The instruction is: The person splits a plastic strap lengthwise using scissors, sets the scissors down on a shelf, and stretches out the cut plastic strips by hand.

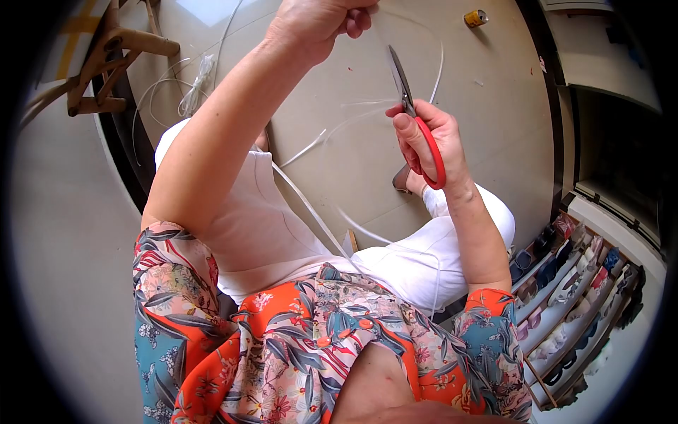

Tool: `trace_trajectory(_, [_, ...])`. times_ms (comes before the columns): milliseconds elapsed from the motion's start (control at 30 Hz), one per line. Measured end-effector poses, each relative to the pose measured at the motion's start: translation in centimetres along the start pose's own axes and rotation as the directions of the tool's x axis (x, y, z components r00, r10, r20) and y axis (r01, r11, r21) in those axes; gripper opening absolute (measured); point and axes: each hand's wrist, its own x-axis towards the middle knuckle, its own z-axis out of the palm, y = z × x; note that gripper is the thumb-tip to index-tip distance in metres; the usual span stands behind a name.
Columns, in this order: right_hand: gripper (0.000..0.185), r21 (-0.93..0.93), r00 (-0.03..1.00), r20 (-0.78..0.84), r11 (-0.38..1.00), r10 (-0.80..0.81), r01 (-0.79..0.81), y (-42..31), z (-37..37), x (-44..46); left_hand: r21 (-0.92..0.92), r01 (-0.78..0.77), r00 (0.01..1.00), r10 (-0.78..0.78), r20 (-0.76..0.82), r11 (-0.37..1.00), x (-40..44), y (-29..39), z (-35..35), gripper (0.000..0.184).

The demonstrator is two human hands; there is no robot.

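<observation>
My right hand is closed around the red-handled scissors, whose dark blades point up and look nearly together. At the top edge, partly cut off, my left hand has its fingers curled in a pinch. A thin pale plastic strip curves from beside those fingertips down behind my right hand; it is faint and blurred near the left fingers. More white strip runs across my lap between my legs. A loose strip end shows above the floor, left of my right hand.
A bundle of clear-white strip lies on the tiled floor at the left, near a bamboo stool or chair. A yellow can lies at upper right. At lower right stands a rack with sunglasses and other small items.
</observation>
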Motion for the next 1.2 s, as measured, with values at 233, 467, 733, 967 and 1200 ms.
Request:
trace_trajectory(233, [0.053,-0.039,0.996,-0.078,0.999,-0.037,0.034,0.0,0.2,0.0,0.021,0.036,0.999,-0.037,0.027,0.999,-0.8,-0.6,0.6,0.008])
trace_trajectory(467, [0.055,0.043,0.992,-0.071,0.993,-0.103,0.106,0.3,0.5,0.1,-0.004,0.049,0.999,-0.049,-0.023,0.999,-1.3,-0.8,0.8,0.01])
trace_trajectory(733, [0.05,0.01,0.996,-0.047,0.997,-0.081,0.082,0.2,0.2,0.3,-0.016,0.027,1.0,-0.027,0.015,1.0,-1.5,-0.8,0.9,0.01])
trace_trajectory(967, [0.042,0.126,0.998,-0.004,0.99,-0.062,0.062,0.6,0.4,0.2,-0.011,0.018,0.999,-0.018,0.044,1.0,-1.6,-0.4,1.2,0.009])
trace_trajectory(1200, [0.043,0.124,1.0,0.01,0.992,-0.028,0.027,0.8,0.7,0.2,-0.038,-0.03,0.998,0.032,0.063,0.999,-0.4,0.0,0.4,0.011])
